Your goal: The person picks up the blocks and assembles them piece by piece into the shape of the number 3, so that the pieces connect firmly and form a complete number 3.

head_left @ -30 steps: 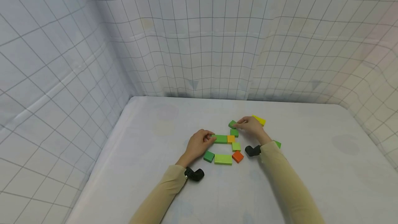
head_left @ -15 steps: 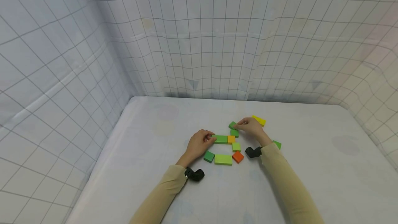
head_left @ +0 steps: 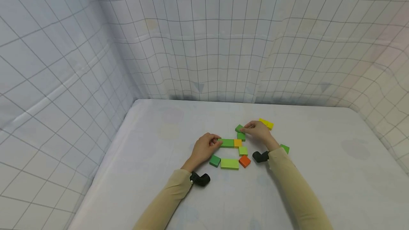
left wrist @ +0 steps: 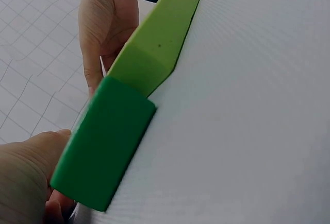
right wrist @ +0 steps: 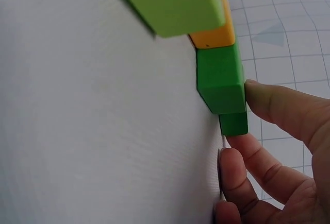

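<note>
In the head view my left hand (head_left: 203, 149) holds the left end of a long green block (head_left: 227, 143) between thumb and fingers. My right hand (head_left: 258, 130) pinches a small green block (head_left: 239, 128) at the back of the arrangement. Another small green block (head_left: 241, 136) lies just in front of it, beside a yellow-orange block (head_left: 238, 143) that touches the long one. The right wrist view shows the thumb and fingers about the far green block (right wrist: 234, 124). In the left wrist view a dark green block (left wrist: 105, 144) hides part of my left hand.
Nearer lie a dark green block (head_left: 215, 160), a long lime block (head_left: 229, 164), a red-orange block (head_left: 244, 161) and a small lime block (head_left: 243, 151). A yellow block (head_left: 267, 124) is behind my right hand; a green block (head_left: 284, 148) sits by the right sleeve. Gridded cloth walls (head_left: 204, 45) enclose the white table.
</note>
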`<state>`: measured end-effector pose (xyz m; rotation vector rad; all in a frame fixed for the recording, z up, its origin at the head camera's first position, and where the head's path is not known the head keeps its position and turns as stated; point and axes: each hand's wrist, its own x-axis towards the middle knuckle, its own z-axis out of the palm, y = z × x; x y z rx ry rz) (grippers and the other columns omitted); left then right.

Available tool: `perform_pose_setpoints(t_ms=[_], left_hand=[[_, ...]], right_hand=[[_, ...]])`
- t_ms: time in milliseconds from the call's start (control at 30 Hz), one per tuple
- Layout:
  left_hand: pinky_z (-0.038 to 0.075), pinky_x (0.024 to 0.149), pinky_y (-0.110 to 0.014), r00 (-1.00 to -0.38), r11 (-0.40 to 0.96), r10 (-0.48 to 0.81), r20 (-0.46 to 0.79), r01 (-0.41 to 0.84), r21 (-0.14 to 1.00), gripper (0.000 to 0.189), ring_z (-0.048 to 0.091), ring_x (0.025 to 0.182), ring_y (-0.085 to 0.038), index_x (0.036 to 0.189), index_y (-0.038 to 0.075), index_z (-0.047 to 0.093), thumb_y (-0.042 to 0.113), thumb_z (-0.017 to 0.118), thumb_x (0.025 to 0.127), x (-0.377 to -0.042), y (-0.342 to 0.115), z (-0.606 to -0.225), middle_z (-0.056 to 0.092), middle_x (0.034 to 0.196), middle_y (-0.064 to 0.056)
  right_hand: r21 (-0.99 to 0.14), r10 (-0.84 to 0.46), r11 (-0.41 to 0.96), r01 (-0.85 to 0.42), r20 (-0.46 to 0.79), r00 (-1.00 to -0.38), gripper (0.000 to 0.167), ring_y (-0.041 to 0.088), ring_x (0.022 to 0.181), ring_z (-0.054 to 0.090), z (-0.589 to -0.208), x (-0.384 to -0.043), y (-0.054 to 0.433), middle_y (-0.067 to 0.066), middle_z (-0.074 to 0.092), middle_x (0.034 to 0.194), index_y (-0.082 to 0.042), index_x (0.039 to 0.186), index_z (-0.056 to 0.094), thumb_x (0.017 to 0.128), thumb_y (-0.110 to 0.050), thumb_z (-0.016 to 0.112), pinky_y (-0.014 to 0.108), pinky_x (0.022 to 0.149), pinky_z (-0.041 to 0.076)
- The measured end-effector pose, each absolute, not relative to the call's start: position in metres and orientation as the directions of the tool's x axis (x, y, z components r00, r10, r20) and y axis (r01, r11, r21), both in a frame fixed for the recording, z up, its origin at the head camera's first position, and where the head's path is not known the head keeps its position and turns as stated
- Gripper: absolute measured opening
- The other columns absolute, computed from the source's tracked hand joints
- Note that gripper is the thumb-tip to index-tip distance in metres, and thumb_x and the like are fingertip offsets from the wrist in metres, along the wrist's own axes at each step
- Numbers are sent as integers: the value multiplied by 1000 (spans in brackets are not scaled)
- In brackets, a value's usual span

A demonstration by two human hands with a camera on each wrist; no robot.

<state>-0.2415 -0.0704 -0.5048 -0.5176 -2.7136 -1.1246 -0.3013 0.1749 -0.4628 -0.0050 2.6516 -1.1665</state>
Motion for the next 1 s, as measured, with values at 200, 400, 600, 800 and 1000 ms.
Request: perform_pose_setpoints(t_ms=[200, 400, 600, 800, 1000], left_hand=[[38, 60, -24, -927, 654, 257, 272, 374, 658, 26, 45, 66, -7, 105, 9, 70, 30, 63, 93, -241, -71, -505, 51, 78, 6], [38, 60, -24, -927, 651, 257, 271, 374, 660, 25, 45, 66, -7, 105, 9, 70, 30, 63, 93, -241, -71, -506, 51, 78, 7], [38, 61, -24, -928, 653, 256, 271, 373, 659, 25, 46, 66, -7, 104, 9, 70, 30, 63, 93, -240, -70, -506, 51, 78, 6], [38, 62, -24, -927, 644, 254, 274, 374, 667, 26, 46, 67, -7, 104, 9, 70, 31, 63, 93, -239, -70, -505, 52, 79, 7], [39, 61, -24, -927, 647, 250, 279, 374, 665, 24, 46, 67, -7, 103, 9, 71, 29, 64, 92, -239, -71, -503, 52, 79, 6]], right_hand=[[-715, -112, 695, 79, -216, -970, 42, 26, 88, 52, -462, -300, 175, 13, 60, 102, -4, 107, 64, 84, -39, 71, 35, 73, 42], [-711, -122, 699, 76, -223, -967, 42, 27, 89, 52, -461, -299, 176, 15, 59, 105, -4, 108, 65, 85, -40, 70, 36, 73, 42], [-719, -117, 691, 75, -214, -970, 45, 27, 89, 52, -460, -296, 179, 14, 59, 105, -5, 108, 64, 85, -44, 69, 36, 74, 42], [-728, -119, 685, 15, -133, -984, 44, 23, 79, 56, -457, -298, 194, 10, 62, 95, -5, 109, 65, 91, -44, 61, 32, 67, 44], [-713, -100, 700, -47, -33, -994, 36, 27, 84, 52, -446, -310, 217, 15, 59, 99, -2, 110, 64, 95, -34, 58, 36, 68, 41]])
